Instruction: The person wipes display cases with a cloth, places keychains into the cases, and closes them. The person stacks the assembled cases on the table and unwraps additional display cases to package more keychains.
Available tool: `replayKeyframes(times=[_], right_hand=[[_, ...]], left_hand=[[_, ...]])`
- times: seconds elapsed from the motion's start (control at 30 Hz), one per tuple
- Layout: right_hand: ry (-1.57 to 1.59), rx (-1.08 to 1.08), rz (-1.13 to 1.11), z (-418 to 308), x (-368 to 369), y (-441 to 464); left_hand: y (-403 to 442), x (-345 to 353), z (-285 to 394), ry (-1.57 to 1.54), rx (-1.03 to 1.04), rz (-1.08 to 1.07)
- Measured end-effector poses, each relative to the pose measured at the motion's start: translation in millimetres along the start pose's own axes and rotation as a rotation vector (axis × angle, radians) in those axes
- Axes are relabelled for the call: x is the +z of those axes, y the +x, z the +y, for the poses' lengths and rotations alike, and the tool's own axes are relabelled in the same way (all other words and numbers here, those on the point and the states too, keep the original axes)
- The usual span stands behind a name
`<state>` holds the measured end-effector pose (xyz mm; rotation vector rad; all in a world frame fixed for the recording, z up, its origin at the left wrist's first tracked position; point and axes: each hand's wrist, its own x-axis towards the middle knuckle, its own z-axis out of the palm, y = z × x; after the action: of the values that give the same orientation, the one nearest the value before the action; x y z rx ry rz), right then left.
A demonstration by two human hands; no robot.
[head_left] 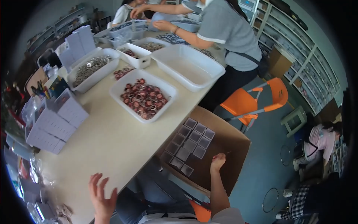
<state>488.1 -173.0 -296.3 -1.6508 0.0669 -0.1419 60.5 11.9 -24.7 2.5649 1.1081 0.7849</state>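
My left hand (101, 198) is raised over the near edge of the table, fingers curved and apart, with nothing in it. My right hand (218, 162) is closed above the open cardboard box (230, 140) on the right; whatever its fingers hold, if anything, is too small to name. Beneath and to the left of that hand, several small square grey boxes (190, 145) lie in rows inside the cardboard box. Farther up the table stands a white tub (163, 83) heaped with reddish-brown round pieces with metal rings (144, 98).
More white tubs (188, 67) line the far side of the table (106, 138), one holding metal rings (93, 70). Light grey boxes (56, 128) stand on the left. A co-worker (238, 33) stands beyond, near an orange chair (242, 101). Shelves (294, 48) run along the right.
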Motion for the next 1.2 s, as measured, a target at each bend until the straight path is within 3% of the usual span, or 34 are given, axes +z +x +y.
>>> replayKeyframes(times=[0.03, 0.07, 0.1, 0.17, 0.23, 0.33, 0.43, 0.53, 0.63, 0.73, 0.83, 0.93, 1.07, 1.2], right_hand=[[-0.154, -0.115, 0.012, 56.7, -2.6, 2.1], [-0.233, 0.108, -0.026, 60.3, -1.0, -10.9], [-0.115, 0.461, -0.061, 99.8, 1.0, -9.3], [-0.867, -0.088, -0.514, 202.3, -6.7, -21.8], [-1.009, 0.329, -0.736, 183.0, 7.2, -40.3], [-1.192, 0.088, -1.136, 182.0, 11.1, -61.2], [-1.248, 0.111, -1.271, 213.8, 18.0, -69.7], [-1.378, -0.188, -1.188, 264.9, 11.0, -79.2], [-1.363, -0.278, -0.904, 270.9, 12.8, -77.2], [-1.302, 0.132, -0.898, 237.1, 21.8, -54.0], [-1.307, 0.188, -0.941, 214.5, 21.2, -41.2], [-1.177, 0.314, -0.774, 183.5, 14.0, -17.9], [-1.027, 0.269, -0.739, 120.7, -22.8, 31.1], [-0.828, 0.085, -0.803, -28.0, -52.2, 59.0]], left_hand=[[9.2, 19.4, 15.2, 0.004, 0.066, -0.077], [19.2, 32.7, 28.3, 0.003, 0.1, -0.205], [27.4, 45.5, 39.7, 0.058, 0.121, -0.253], [39.7, 65.6, 52.1, 0.178, 0.149, -0.333], [46.6, 80.5, 52.1, 0.307, 0.157, -0.387], [48.8, 96.5, 43.4, 0.387, 0.143, -0.359], [47.6, 104.8, 47.4, 0.423, 0.084, -0.322], [48.0, 108.3, 48.9, 0.444, 0.052, -0.311], [48.4, 111.4, 45.6, 0.43, 0.037, -0.307], [48.8, 111.6, 46.6, 0.422, 0.045, -0.294], [52.7, 110.0, 48.9, 0.382, 0.068, -0.278], [53.2, 107.7, 50.5, 0.35, 0.069, -0.275], [52.0, 102.5, 49.1, 0.265, 0.071, -0.277], [52.9, 95.6, 51.1, 0.186, 0.126, -0.232]])
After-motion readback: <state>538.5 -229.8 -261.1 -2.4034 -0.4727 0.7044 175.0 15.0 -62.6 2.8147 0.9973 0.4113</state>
